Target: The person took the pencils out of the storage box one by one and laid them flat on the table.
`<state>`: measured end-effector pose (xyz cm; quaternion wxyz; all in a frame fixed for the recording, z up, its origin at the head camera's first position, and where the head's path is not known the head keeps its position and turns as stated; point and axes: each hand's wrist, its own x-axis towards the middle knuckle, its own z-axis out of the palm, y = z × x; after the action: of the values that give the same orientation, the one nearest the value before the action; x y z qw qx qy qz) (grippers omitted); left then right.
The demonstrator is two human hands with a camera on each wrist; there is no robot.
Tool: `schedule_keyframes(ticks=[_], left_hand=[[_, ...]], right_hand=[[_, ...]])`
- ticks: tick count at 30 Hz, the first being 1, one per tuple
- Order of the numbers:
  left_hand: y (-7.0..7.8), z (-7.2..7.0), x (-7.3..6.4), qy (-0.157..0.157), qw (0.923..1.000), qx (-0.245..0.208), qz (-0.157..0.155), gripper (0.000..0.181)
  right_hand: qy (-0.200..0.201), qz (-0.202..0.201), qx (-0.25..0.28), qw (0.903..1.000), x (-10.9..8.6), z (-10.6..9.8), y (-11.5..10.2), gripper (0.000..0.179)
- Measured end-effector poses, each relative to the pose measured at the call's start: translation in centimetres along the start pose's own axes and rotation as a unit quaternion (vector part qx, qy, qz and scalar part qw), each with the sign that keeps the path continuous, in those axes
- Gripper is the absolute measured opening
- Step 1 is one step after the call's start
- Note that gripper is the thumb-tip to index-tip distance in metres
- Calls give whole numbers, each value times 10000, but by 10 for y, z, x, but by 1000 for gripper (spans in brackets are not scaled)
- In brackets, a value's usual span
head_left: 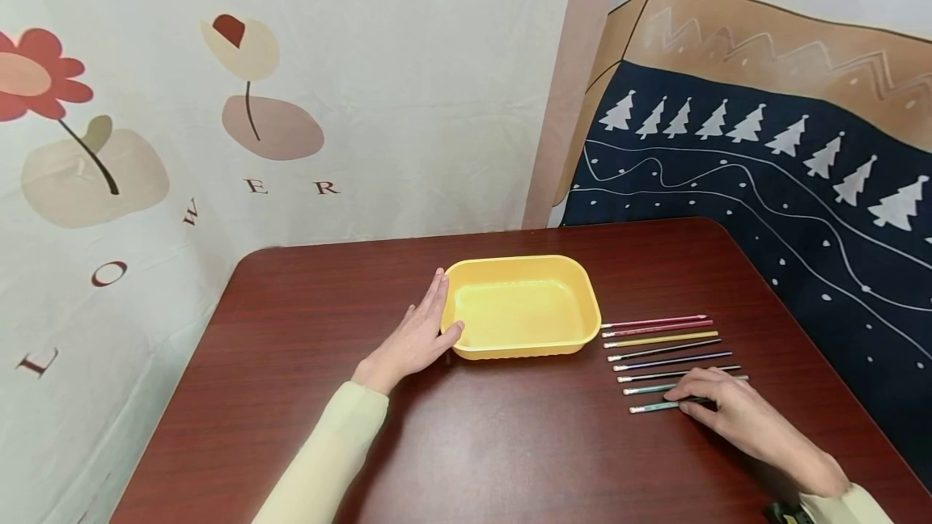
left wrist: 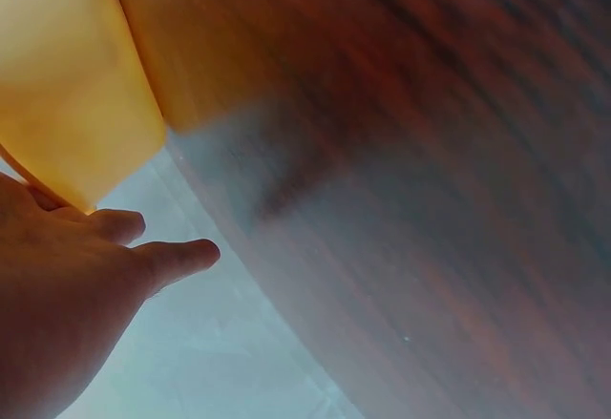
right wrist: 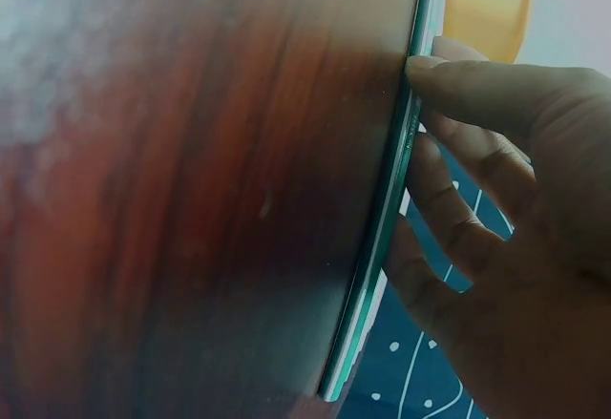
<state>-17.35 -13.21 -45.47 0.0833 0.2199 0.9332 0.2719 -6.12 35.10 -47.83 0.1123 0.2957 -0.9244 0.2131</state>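
Observation:
A yellow plastic basin (head_left: 520,350) with rounded corners sits near the back of the table. My left hand (head_left: 411,342) lies against its left side, fingers straight along the outside and the thumb over the rim near the front corner. To the right of the basin, several pencils lie in a row, white erasers to the left. My right hand (head_left: 735,411) pinches the nearest one, a green pencil (head_left: 655,407), between thumb and fingers. In the right wrist view the thumb presses one side of this green pencil (right wrist: 382,223), with fingers on the other side.
Beyond the held pencil lie a teal pencil (head_left: 644,390), a blue pencil (head_left: 673,361), a yellow pencil (head_left: 658,340) and a red pencil (head_left: 662,328), among dark ones. They rest on a reddish-brown wooden table (head_left: 510,443). Printed cloths (head_left: 422,103) hang behind and beside it.

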Motion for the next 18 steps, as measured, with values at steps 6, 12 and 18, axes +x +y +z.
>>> schedule_keyframes(ticks=[6, 12, 18], left_hand=[[0, -1, 0, -11, 10000, 41, -7, 86], [-1, -2, 1, -69, 9999, 102, -41, 87], [-3, -2, 1, -43, 9999, 119, -27, 88]], right_hand=[[21, 298, 143, 9995, -1, 0, -3, 41], [89, 516, 255, 9983, -1, -4, -9, 41], [172, 636, 136, 9977, 2, -7, -11, 42]])
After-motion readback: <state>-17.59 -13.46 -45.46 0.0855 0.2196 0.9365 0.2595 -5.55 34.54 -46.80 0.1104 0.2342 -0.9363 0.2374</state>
